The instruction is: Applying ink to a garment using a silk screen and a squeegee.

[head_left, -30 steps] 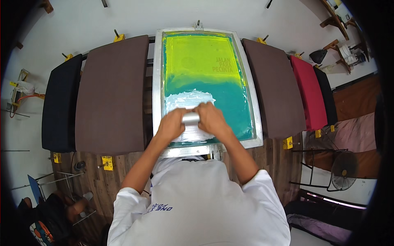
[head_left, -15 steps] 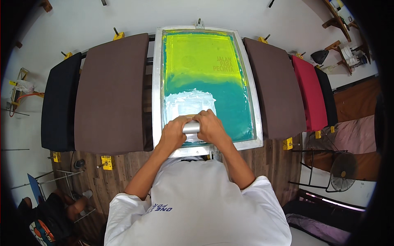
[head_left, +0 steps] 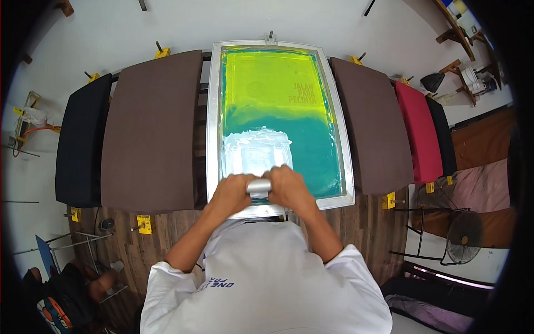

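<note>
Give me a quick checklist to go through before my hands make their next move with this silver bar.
1. Left hand on the silver bar: ok, it grips the left end.
2. Right hand on the bar: ok, it grips the right end.
3. White paste off the yellow-green area: ok, it lies in the near left part of the screen.
4. Paste's far edge smooth: not ok, it is ragged.
5. Bar's underside touching the screen: cannot tell, hidden from above.
</note>
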`<act>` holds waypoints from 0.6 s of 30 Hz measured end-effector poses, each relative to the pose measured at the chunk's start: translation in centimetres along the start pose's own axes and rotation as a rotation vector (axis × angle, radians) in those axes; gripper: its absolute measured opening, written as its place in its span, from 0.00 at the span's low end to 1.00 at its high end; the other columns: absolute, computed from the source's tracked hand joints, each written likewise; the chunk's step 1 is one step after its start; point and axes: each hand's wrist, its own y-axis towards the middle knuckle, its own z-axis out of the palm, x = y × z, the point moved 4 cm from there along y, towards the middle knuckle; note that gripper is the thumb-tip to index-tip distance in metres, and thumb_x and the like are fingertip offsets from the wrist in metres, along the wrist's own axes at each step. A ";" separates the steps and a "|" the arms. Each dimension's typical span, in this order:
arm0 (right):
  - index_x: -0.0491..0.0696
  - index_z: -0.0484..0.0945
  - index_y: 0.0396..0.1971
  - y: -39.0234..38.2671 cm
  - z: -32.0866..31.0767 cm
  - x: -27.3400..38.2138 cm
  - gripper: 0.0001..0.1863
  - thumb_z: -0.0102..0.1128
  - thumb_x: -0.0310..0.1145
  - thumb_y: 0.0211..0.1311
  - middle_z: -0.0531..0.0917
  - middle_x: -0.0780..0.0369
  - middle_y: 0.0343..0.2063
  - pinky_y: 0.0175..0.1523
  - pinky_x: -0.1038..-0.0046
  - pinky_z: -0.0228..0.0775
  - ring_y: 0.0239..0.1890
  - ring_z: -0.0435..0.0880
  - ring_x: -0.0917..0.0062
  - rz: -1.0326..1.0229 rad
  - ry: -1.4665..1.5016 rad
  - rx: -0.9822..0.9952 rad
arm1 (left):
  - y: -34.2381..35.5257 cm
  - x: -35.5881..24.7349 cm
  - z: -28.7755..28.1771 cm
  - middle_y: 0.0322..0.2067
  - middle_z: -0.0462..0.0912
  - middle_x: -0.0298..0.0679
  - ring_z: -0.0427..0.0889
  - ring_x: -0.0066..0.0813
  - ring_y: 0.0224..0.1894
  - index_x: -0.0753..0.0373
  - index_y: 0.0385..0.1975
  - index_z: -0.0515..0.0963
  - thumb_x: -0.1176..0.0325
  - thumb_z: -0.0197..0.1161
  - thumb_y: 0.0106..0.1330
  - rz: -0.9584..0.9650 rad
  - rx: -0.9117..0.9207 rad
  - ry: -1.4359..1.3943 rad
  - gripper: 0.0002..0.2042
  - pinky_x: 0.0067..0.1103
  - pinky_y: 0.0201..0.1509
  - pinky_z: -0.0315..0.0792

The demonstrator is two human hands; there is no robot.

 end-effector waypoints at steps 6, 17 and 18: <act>0.50 0.83 0.41 4.3 -0.7 -2.2 0.19 0.63 0.22 0.45 0.82 0.57 0.40 0.49 0.58 0.77 0.46 0.78 0.56 -0.015 -0.011 -0.165 | 4.6 2.3 0.1 0.42 0.83 0.51 0.82 0.53 0.43 0.62 0.45 0.82 0.85 0.58 0.47 0.130 -0.290 0.042 0.22 0.38 0.48 0.77; 0.44 0.80 0.42 -4.9 3.4 -0.1 0.23 0.64 0.18 0.39 0.78 0.56 0.42 0.48 0.61 0.78 0.49 0.75 0.58 -0.094 0.076 -0.131 | -3.9 -0.5 3.3 0.47 0.80 0.52 0.81 0.55 0.45 0.64 0.51 0.78 0.85 0.61 0.46 0.122 -0.103 0.017 0.27 0.40 0.49 0.76; 0.44 0.81 0.41 -4.4 2.9 -0.2 0.22 0.64 0.19 0.39 0.79 0.56 0.40 0.48 0.60 0.78 0.48 0.76 0.58 -0.091 0.077 -0.103 | -3.3 -0.7 2.6 0.42 0.83 0.52 0.82 0.53 0.44 0.63 0.49 0.79 0.84 0.59 0.49 0.111 -0.073 0.005 0.23 0.39 0.49 0.76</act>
